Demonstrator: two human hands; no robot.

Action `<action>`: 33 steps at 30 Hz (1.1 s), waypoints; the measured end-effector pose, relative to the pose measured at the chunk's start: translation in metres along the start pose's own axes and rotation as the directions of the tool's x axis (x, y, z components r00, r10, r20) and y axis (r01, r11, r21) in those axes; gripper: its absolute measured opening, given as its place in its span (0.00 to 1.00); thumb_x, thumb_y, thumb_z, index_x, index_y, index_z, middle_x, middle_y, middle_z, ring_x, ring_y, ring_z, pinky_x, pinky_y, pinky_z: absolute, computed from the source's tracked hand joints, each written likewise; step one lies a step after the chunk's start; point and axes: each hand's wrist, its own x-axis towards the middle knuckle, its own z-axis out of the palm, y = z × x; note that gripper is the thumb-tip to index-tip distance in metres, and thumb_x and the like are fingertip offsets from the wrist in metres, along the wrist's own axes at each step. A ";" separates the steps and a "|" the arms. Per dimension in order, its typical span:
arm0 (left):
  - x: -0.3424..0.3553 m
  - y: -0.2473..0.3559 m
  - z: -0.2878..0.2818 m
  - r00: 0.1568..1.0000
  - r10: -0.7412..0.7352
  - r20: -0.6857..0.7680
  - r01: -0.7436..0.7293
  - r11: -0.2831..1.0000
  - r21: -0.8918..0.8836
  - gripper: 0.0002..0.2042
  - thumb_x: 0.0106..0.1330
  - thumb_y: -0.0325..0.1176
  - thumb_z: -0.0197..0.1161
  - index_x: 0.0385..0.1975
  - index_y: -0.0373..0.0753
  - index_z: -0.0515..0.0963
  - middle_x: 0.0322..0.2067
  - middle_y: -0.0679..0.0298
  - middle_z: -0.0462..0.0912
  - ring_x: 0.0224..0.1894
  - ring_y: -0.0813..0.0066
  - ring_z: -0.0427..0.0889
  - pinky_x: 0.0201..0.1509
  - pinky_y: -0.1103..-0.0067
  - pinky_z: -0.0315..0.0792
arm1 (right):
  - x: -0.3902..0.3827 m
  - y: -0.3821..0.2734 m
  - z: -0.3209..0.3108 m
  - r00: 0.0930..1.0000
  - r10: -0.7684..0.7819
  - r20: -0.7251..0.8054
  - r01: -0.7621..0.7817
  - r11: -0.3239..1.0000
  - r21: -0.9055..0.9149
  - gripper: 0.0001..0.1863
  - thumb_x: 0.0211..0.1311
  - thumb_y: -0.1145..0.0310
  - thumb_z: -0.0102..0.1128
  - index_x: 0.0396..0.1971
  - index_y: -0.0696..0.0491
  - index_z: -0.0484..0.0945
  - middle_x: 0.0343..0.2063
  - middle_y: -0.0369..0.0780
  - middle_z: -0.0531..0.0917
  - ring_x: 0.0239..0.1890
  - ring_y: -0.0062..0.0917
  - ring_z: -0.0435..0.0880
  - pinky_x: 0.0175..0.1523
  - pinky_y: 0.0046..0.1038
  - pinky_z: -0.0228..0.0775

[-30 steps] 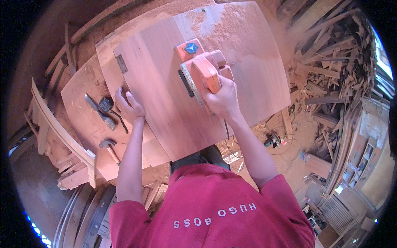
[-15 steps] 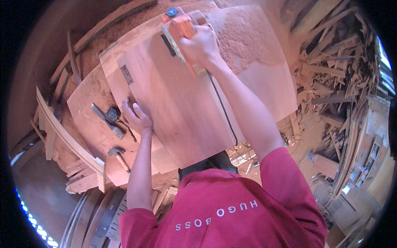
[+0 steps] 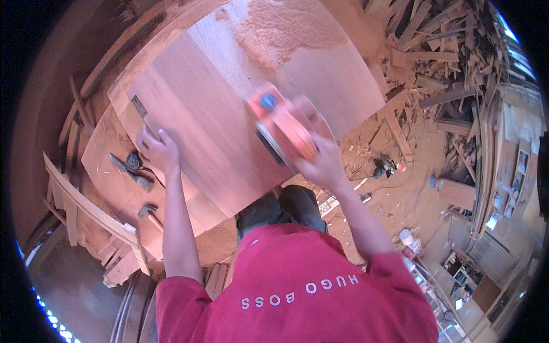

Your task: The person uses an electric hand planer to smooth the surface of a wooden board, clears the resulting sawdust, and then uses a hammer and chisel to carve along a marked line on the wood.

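Note:
My right hand (image 3: 321, 166) is closed round the rear handle of an orange electric planer (image 3: 286, 128) with a blue front knob. The tool, blurred by motion, is over the right near part of a wooden panel (image 3: 200, 114). My left hand (image 3: 159, 151) lies at the panel's left edge with its fingers stretched out, just below a dark rectangular recess (image 3: 138, 106). Beside that hand, a tape measure (image 3: 133, 160) and a chisel-like tool (image 3: 131, 173) lie on the work surface. Nearer to me is a hammer (image 3: 150, 214).
Sawdust (image 3: 286, 28) covers the far part of the work surface. A pile of scrap wood (image 3: 440, 63) stands at the far right. A curved wooden strip (image 3: 91, 206) runs along the left. Cables and a small power tool (image 3: 384, 167) lie on the floor at right.
The planer and my right hand have come from the panel's far end back toward my body. My left hand stays at the panel's left edge. The view has shifted.

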 end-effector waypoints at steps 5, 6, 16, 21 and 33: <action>0.020 0.068 0.050 0.997 0.069 0.014 -0.070 0.992 0.106 0.26 0.72 0.48 0.52 0.68 0.46 0.67 0.70 0.55 0.63 0.75 0.54 0.55 0.73 0.48 0.46 | -0.142 0.035 -0.036 0.965 0.262 -0.002 -0.262 0.965 0.030 0.12 0.48 0.67 0.69 0.29 0.57 0.78 0.22 0.48 0.81 0.25 0.42 0.84 0.32 0.36 0.73; 0.020 0.079 0.059 1.000 0.012 0.021 -0.015 0.986 0.164 0.26 0.73 0.48 0.51 0.68 0.46 0.67 0.70 0.55 0.63 0.75 0.54 0.55 0.73 0.48 0.46 | -0.154 0.040 -0.038 0.961 0.276 -0.019 -0.275 0.961 0.034 0.12 0.48 0.67 0.69 0.29 0.57 0.77 0.21 0.48 0.80 0.25 0.42 0.84 0.31 0.36 0.73; 0.021 0.087 0.064 0.999 -0.032 0.023 0.024 0.961 0.275 0.26 0.74 0.51 0.49 0.68 0.50 0.67 0.70 0.61 0.65 0.73 0.58 0.59 0.71 0.49 0.51 | -0.093 0.025 -0.025 0.956 0.291 0.048 -0.293 0.955 0.039 0.13 0.50 0.67 0.70 0.30 0.57 0.77 0.22 0.50 0.80 0.26 0.48 0.84 0.31 0.40 0.73; 0.021 0.089 0.062 1.000 -0.019 0.014 0.015 0.970 0.243 0.26 0.72 0.49 0.50 0.66 0.46 0.69 0.69 0.56 0.66 0.72 0.54 0.59 0.70 0.47 0.48 | -0.029 0.012 -0.005 0.978 0.207 0.034 -0.209 0.973 0.093 0.13 0.53 0.65 0.70 0.29 0.57 0.76 0.21 0.50 0.80 0.26 0.46 0.85 0.30 0.38 0.73; 0.024 0.098 0.055 0.992 -0.102 0.076 0.086 0.978 0.188 0.26 0.73 0.47 0.50 0.68 0.45 0.67 0.72 0.55 0.62 0.76 0.50 0.53 0.73 0.40 0.42 | 0.135 -0.026 0.045 0.989 0.144 0.032 -0.147 0.982 0.119 0.14 0.52 0.64 0.65 0.25 0.62 0.79 0.23 0.56 0.82 0.31 0.48 0.87 0.37 0.41 0.76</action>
